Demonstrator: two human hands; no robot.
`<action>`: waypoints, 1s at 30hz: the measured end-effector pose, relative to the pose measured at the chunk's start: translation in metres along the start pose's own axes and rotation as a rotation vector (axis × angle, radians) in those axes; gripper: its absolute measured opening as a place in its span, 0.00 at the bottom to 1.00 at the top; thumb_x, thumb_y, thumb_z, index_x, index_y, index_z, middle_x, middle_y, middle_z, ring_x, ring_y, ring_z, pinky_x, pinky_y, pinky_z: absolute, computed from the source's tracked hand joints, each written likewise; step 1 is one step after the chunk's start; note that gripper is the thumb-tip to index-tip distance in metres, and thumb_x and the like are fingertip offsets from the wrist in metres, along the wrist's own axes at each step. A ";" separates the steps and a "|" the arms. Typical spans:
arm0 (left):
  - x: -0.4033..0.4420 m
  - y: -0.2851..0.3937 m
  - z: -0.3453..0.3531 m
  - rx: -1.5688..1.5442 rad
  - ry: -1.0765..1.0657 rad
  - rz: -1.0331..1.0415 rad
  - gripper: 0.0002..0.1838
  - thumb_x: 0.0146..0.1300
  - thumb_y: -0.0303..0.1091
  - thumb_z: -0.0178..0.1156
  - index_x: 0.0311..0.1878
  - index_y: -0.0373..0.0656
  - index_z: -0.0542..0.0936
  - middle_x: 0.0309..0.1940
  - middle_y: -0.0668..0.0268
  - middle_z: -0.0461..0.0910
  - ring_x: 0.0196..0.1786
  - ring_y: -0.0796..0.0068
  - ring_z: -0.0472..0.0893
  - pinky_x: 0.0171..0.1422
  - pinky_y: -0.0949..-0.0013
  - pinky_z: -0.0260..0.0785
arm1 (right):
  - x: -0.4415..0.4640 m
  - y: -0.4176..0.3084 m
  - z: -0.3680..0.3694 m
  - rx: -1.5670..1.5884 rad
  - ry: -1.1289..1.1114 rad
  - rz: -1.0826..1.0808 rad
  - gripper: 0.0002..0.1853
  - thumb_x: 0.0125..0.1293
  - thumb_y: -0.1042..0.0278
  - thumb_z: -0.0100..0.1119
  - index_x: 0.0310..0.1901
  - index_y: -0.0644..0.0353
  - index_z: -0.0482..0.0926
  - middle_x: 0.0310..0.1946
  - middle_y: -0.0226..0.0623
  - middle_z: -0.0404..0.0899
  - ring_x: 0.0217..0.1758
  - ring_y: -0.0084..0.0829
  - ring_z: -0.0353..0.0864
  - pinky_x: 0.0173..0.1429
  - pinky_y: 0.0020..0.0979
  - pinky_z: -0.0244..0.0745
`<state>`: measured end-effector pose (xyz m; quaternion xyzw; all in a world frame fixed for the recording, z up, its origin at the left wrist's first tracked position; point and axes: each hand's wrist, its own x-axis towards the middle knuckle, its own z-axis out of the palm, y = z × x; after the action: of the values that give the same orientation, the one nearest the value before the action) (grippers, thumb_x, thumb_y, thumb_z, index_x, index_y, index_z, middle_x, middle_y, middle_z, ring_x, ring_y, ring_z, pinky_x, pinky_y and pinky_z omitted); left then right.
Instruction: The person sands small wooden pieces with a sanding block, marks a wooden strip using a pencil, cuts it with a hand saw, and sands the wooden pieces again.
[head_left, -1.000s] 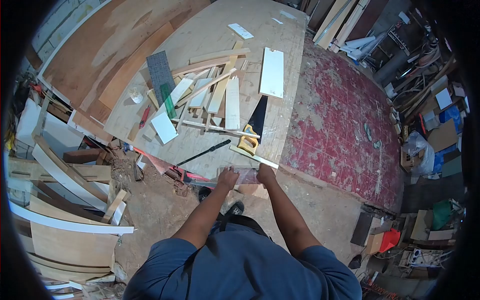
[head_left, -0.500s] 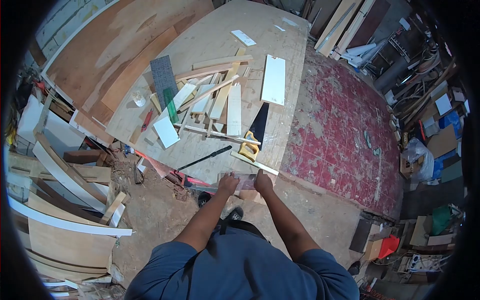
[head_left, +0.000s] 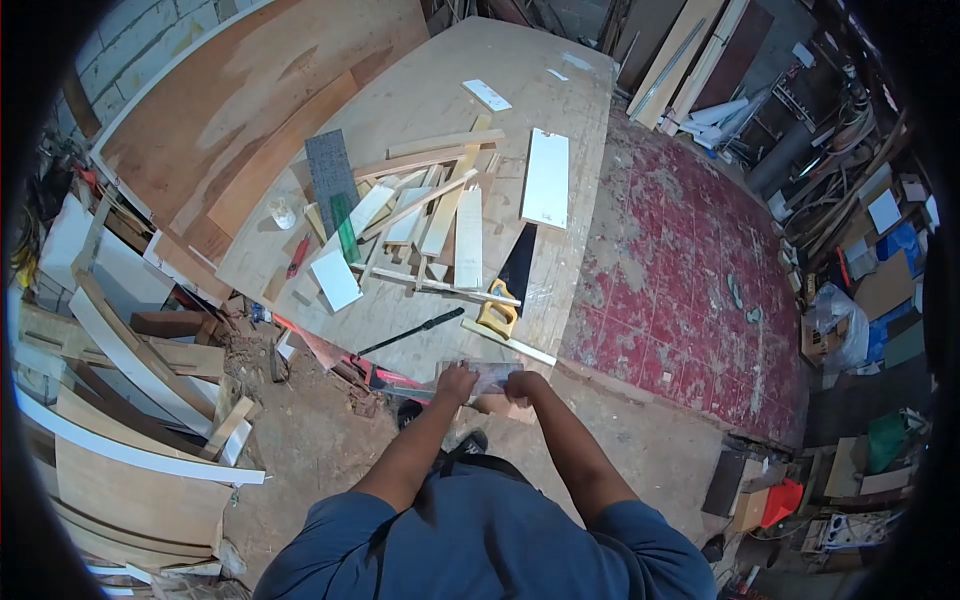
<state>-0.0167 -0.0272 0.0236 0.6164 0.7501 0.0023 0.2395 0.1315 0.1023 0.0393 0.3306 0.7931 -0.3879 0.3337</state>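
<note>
A clear, see-through sheet that looks like plastic (head_left: pixel 491 377) lies over the near edge of the worktable (head_left: pixel 400 358). My left hand (head_left: pixel 458 382) is closed on its left part, and my right hand (head_left: pixel 524 386) grips the right end with bent fingers. Just beyond my hands, a light wood strip (head_left: pixel 508 341) reaches toward the table's right edge. The handsaw (head_left: pixel 497 310) has a yellow handle and a dark blade pointing away from me. To the left of it, a thin black rod-like tool (head_left: pixel 412 331) rests on the table.
Wood strips and white boards (head_left: pixel 468 240) are piled mid-table, beside a dark grey board (head_left: pixel 332 172) and a green strip (head_left: pixel 344 228). A white panel (head_left: pixel 546 178) lies at right. Red worn flooring (head_left: pixel 680 290) borders the table; curved offcuts (head_left: pixel 140 350) crowd the left.
My right hand has come slightly down toward my body, its wrist bent more. The left hand has lowered a little, still on the clear sheet. The camera view has shifted slightly.
</note>
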 end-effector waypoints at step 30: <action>0.000 0.025 -0.084 -1.023 -0.029 0.046 0.21 0.64 0.25 0.50 0.61 0.41 0.74 0.48 0.53 0.81 0.46 0.60 0.83 0.53 0.64 0.76 | -0.096 0.008 -0.007 1.134 0.179 -0.509 0.20 0.57 0.83 0.56 0.53 0.61 0.73 0.34 0.33 0.80 0.32 0.24 0.80 0.33 0.25 0.77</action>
<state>-0.0240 0.0038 0.1055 0.4367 0.6356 0.3658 0.5210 0.1898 0.0864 0.1148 0.2881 0.5427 -0.7864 -0.0644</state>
